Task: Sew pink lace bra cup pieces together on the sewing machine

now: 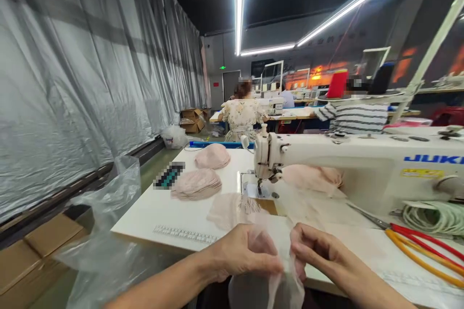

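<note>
A thin, sheer pale fabric piece (286, 280) hangs at the table's front edge, pinched by both hands. My left hand (250, 253) grips it with thumb and fingers pressed together. On the other side my right hand (315, 251) pinches the same fabric, close to the left. Just beyond lies a pale pink lace-like piece (226, 210), flat on the table. The white sewing machine (268, 157) stands behind, its presser foot (260, 188) over the needle plate. No fabric shows clearly under the foot.
Two stacks of pink fabric pieces, a nearer stack (197, 184) and a farther stack (213, 156), lie left of the machine. Scissors (416, 241) with red and orange handles rest at right beside coiled pale cord (435, 217). Cardboard boxes (43, 251) stand left; people sit ahead.
</note>
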